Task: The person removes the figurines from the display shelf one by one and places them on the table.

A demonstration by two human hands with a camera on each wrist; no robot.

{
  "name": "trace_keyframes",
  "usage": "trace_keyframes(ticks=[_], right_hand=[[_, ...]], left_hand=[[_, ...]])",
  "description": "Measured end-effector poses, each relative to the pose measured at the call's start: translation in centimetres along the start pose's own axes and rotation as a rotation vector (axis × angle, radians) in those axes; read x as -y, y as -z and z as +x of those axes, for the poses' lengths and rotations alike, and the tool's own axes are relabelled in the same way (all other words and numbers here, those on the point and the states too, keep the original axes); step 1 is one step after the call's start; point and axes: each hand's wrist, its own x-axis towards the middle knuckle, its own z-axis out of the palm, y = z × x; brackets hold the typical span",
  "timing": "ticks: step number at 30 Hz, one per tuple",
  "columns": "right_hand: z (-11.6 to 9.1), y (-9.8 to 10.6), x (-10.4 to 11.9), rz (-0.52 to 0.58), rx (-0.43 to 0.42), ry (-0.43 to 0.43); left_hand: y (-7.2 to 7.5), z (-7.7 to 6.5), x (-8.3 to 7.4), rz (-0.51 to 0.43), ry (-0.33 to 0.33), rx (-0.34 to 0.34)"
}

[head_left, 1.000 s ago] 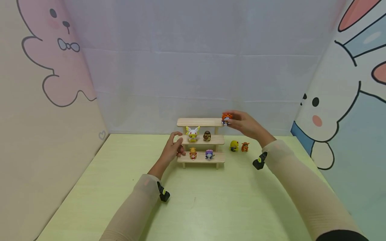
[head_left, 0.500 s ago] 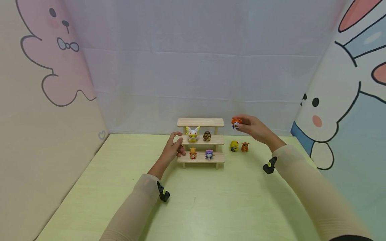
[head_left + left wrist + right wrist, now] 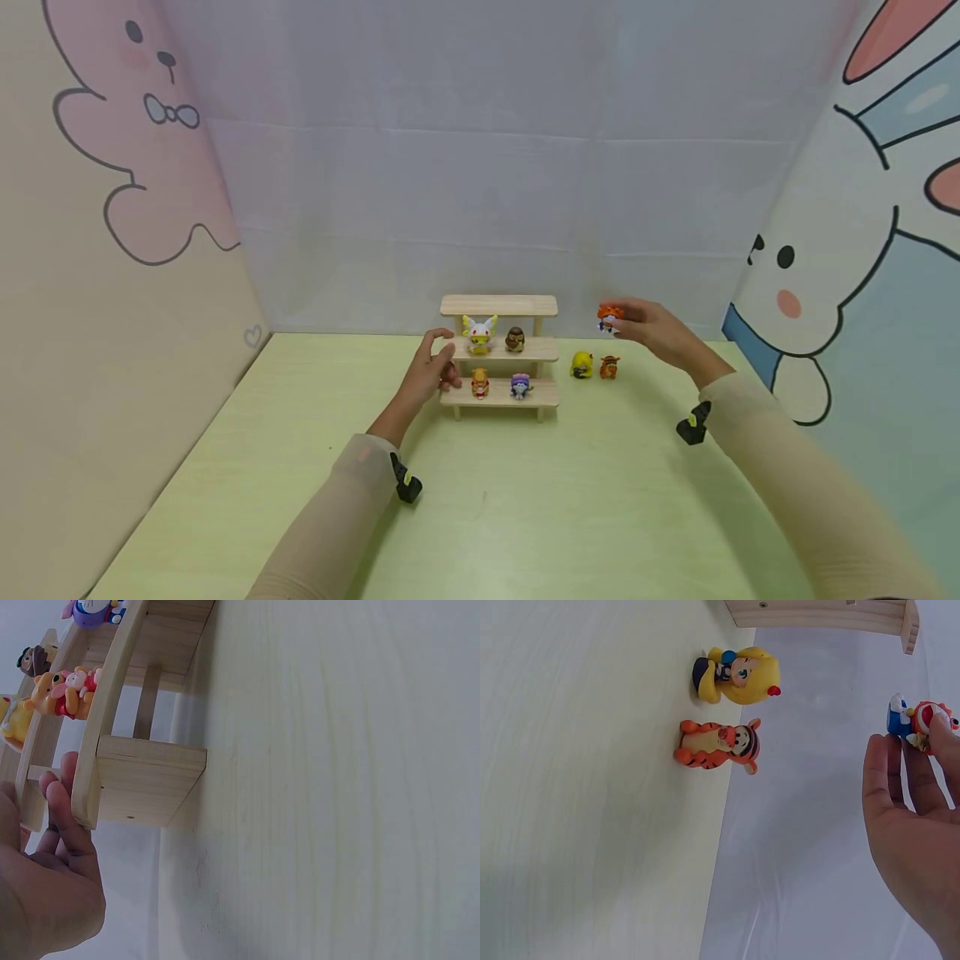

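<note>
Two hands are in our sight, and we find the right hand (image 3: pixel 651 327) with thumb and fingertips clamped on an orange-topped figurine (image 3: pixel 608 317), which hangs upright in the air to the right of the wooden stand (image 3: pixel 498 392) and apart from it. Our left hand (image 3: pixel 427 367) holds the stand's left end, its curved fingers against the end of the lowest tier; we cannot tell from these views exactly where its thumb bears. On the pale table (image 3: pixel 480 517), below the raised figurine, we see a yellow-haired figurine (image 3: pixel 581 365) and, just beside it, an orange tiger figurine (image 3: pixel 609 367) with dark stripes; both stand upright to the right of the stand. Its middle tier bears a white-eared figurine (image 3: pixel 478 334) with a yellow lower part and, to the right, a brown owl figurine (image 3: pixel 514 339). On the lowest tier we find an orange bear figurine (image 3: pixel 480 382) at the left, a small pink figure (image 3: pixel 77 679) at its front, and a purple-topped figurine (image 3: pixel 520 385) at the right. Behind it all we have a pale backdrop (image 3: pixel 480 183), with a cartoon rabbit (image 3: pixel 817 275) on the right-hand wall.
</note>
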Motion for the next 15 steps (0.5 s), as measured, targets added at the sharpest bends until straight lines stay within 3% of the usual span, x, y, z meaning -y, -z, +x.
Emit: trace_keyframes(ticks=[9, 15], right_hand=[[-1.6, 1.2, -1.7, -0.040, -0.010, -0.009], [-2.3, 2.0, -3.1, -0.006, 0.015, -0.055]], left_hand=[[0.1, -0.1, 0.0, 0.034, -0.004, 0.006], [0.1, -0.2, -0.1, 0.034, -0.012, 0.006]])
